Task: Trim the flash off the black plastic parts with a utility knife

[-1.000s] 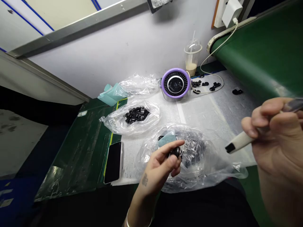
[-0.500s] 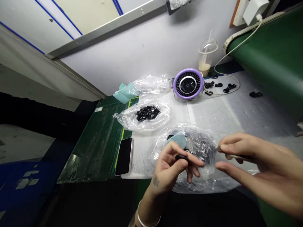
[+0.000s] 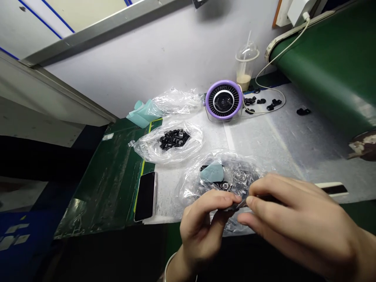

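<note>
- Left hand [image 3: 198,231] nearly closed, thumb and fingers pinching small dark part [image 3: 240,204], mostly hidden
- Right hand [image 3: 296,223] half closed, fingertips on same part from other side
- Part held just above clear plastic bag [image 3: 188,188], with black pieces [image 3: 226,186] and teal pad [image 3: 212,172] inside
- Second bag [image 3: 147,150] farther off, phone [image 3: 145,196] on its near side
- White-and-black marker [image 3: 331,189] lying right of my hands
- Purple desk fan [image 3: 223,101] at back

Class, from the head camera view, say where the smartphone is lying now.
In the head view, the smartphone lies at the lower left, along the green mat, just left of the clear plastic bag and below the bag of black parts.
</note>
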A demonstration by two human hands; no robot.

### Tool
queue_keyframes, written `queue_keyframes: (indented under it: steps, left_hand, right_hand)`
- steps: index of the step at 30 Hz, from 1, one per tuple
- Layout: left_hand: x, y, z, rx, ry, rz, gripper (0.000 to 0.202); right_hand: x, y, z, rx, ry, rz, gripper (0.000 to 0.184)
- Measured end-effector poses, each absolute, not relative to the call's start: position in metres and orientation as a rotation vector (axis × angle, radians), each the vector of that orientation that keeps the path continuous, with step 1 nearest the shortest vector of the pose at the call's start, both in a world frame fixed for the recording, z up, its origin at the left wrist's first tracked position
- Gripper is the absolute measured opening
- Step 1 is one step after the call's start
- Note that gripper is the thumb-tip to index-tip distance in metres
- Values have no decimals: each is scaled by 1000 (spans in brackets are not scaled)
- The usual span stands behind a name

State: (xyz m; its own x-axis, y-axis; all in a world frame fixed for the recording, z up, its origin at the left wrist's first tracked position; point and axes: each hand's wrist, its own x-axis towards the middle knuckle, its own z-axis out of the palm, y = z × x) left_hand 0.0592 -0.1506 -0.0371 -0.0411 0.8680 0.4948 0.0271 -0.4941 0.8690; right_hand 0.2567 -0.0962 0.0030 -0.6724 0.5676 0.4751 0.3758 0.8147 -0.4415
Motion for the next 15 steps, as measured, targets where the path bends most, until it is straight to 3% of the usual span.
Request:
queue_keyframes:
  steps: [15]
  left_hand:
    - [56,-149,-39,1796,1077,1647,34]
  right_hand:
    - [250,-99,5,-664,-2338,264,16]
